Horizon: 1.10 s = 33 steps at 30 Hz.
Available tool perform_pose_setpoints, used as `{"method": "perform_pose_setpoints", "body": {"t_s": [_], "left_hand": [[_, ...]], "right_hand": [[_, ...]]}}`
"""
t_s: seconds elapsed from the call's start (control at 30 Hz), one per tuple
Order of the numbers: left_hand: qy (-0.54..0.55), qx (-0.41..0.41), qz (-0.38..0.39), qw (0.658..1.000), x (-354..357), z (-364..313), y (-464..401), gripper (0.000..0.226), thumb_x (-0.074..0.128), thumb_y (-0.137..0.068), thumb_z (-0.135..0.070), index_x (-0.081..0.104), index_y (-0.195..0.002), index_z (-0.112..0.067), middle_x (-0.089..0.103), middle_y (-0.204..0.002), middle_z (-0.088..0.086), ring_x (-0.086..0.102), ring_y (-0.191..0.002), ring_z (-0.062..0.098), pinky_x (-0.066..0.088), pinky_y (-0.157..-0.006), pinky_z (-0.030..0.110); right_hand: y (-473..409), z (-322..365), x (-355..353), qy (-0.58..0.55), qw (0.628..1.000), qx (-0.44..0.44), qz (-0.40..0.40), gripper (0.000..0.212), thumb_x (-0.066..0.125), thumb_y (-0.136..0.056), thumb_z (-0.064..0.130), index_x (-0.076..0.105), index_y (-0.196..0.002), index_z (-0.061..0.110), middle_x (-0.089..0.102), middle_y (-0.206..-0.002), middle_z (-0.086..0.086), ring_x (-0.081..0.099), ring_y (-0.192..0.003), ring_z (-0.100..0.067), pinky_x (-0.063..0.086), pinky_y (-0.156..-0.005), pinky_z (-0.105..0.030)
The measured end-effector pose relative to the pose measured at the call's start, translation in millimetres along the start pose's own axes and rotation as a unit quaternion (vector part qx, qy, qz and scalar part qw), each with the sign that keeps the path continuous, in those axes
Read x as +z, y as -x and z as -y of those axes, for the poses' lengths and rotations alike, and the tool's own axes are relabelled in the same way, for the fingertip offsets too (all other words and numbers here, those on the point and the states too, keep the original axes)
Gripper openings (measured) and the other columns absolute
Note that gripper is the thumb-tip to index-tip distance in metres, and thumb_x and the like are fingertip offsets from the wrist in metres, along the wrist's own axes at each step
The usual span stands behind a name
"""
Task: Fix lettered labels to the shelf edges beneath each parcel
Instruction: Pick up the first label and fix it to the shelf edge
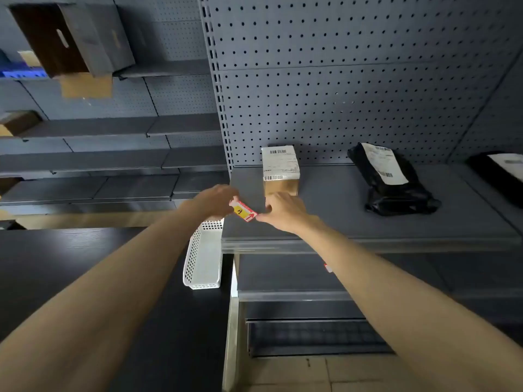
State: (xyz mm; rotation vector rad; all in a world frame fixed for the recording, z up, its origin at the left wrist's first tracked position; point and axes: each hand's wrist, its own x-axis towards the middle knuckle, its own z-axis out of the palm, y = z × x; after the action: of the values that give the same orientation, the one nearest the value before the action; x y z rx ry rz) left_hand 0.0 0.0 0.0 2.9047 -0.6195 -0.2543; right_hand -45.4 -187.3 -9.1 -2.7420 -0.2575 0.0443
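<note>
Here a white basket sits on the dark tabletop beside the shelf edge. Above it, both hands pinch one label: the left hand grips its upper-left end, the right hand its lower-right end. The label's long axis slants down to the right, arrow toward the right hand, lettered "A". It hangs just left of the box; the edge lies below both hands. A black bag lies farther right.
</note>
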Motion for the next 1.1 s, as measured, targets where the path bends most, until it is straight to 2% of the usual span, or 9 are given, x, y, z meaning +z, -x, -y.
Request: {"method": "perform_pose_setpoints", "body": {"t_s": [0.17, 0.33, 0.4, 0.57, 0.7, 0.8, 0.9, 1.0, 1.1], "left_hand": [[-0.032, 0.022, -0.009, 0.999, 20, 15, -16, 0.049, 0.049, -0.095, -0.013, 0.037, -0.141, -0.025, 0.04, -0.147, -0.001, 0.034, -0.134, 0.024, 0.037, -0.105, 0.046], [-0.073, 0.079, -0.026, 0.994, 32, 19, -24, 0.049, 0.051, -0.093, -0.007, 0.04, -0.138, -0.023, 0.044, -0.145, 0.0, 0.036, -0.134, 0.024, 0.034, -0.108, 0.044], [-0.064, 0.089, -0.037, 0.993, 32, 19, -25, 0.042, 0.055, -0.091, -0.009, 0.049, -0.13, -0.022, 0.055, -0.134, 0.003, 0.043, -0.127, 0.025, 0.037, -0.105, 0.044], [-0.07, 0.088, -0.066, 0.991, 27, 20, -21, 0.031, 0.06, -0.088, -0.014, 0.057, -0.119, -0.018, 0.056, -0.121, 0.003, 0.046, -0.111, 0.023, 0.041, -0.087, 0.034], [-0.003, 0.072, -0.091, 0.993, 14, 10, -9, 0.011, 0.064, -0.088, -0.02, 0.067, -0.097, -0.017, 0.063, -0.102, 0.002, 0.053, -0.099, 0.02, 0.04, -0.077, 0.029], [0.089, 0.046, -0.099, 0.99, 6, -6, 6, 0.007, 0.067, -0.085, -0.021, 0.07, -0.09, -0.017, 0.068, -0.092, 0.001, 0.06, -0.087, 0.019, 0.047, -0.072, 0.031], [0.18, 0.025, -0.1, 0.978, 9, -25, 24, 0.007, 0.071, -0.083, -0.028, 0.071, -0.086, -0.022, 0.067, -0.081, -0.006, 0.062, -0.076, 0.013, 0.053, -0.068, 0.032], [0.211, 0.02, -0.115, 0.971, 22, -48, 41, 0.009, 0.07, -0.083, -0.032, 0.071, -0.084, -0.023, 0.065, -0.075, -0.009, 0.06, -0.07, 0.008, 0.051, -0.064, 0.031], [0.201, 0.019, -0.172, 0.964, 44, -68, 57, 0.012, 0.068, -0.084, -0.033, 0.07, -0.084, -0.021, 0.067, -0.075, -0.007, 0.061, -0.069, 0.011, 0.052, -0.063, 0.031]], "right_hand": [[-28, 9, 31, -0.035, 0.999, 0.039, -0.009, 0.054, 0.071, -0.077, 0.049, 0.054, -0.102, 0.005, 0.056, -0.103, -0.01, 0.058, -0.087, -0.03, 0.046, -0.07, -0.04], [-43, 9, 47, -0.038, 0.997, 0.066, 0.014, 0.06, 0.074, -0.074, 0.048, 0.051, -0.109, 0.005, 0.047, -0.114, -0.012, 0.057, -0.097, -0.032, 0.044, -0.078, -0.04], [-46, 9, 47, -0.074, 0.995, 0.067, 0.029, 0.047, 0.077, -0.074, 0.039, 0.056, -0.101, 0.006, 0.045, -0.113, -0.011, 0.057, -0.091, -0.031, 0.044, -0.078, -0.039], [-43, 9, 45, -0.125, 0.99, 0.049, 0.031, 0.017, 0.076, -0.073, 0.018, 0.066, -0.083, 0.009, 0.058, -0.099, -0.007, 0.058, -0.084, -0.025, 0.045, -0.071, -0.037], [-34, 3, 37, -0.207, 0.978, 0.037, 0.005, 0.023, 0.067, -0.078, 0.009, 0.061, -0.099, 0.012, 0.062, -0.097, -0.003, 0.058, -0.089, -0.021, 0.047, -0.069, -0.032], [-14, -4, 15, -0.256, 0.966, 0.007, -0.026, 0.013, 0.063, -0.082, 0.005, 0.068, -0.093, 0.008, 0.061, -0.082, 0.0, 0.052, -0.073, -0.014, 0.035, -0.06, -0.026], [17, -16, -9, -0.268, 0.963, -0.013, -0.04, 0.009, 0.062, -0.086, 0.009, 0.071, -0.089, 0.01, 0.064, -0.077, -0.005, 0.05, -0.066, -0.014, 0.033, -0.06, -0.027], [46, -31, -24, -0.25, 0.967, -0.005, -0.049, 0.009, 0.061, -0.089, 0.009, 0.069, -0.092, 0.011, 0.058, -0.064, 0.006, 0.046, -0.047, -0.006, 0.034, -0.047, -0.019], [70, -44, -29, -0.232, 0.971, -0.003, -0.056, 0.011, 0.059, -0.091, 0.008, 0.068, -0.097, 0.009, 0.058, -0.065, 0.006, 0.053, -0.044, -0.013, 0.046, -0.046, -0.03]]}}
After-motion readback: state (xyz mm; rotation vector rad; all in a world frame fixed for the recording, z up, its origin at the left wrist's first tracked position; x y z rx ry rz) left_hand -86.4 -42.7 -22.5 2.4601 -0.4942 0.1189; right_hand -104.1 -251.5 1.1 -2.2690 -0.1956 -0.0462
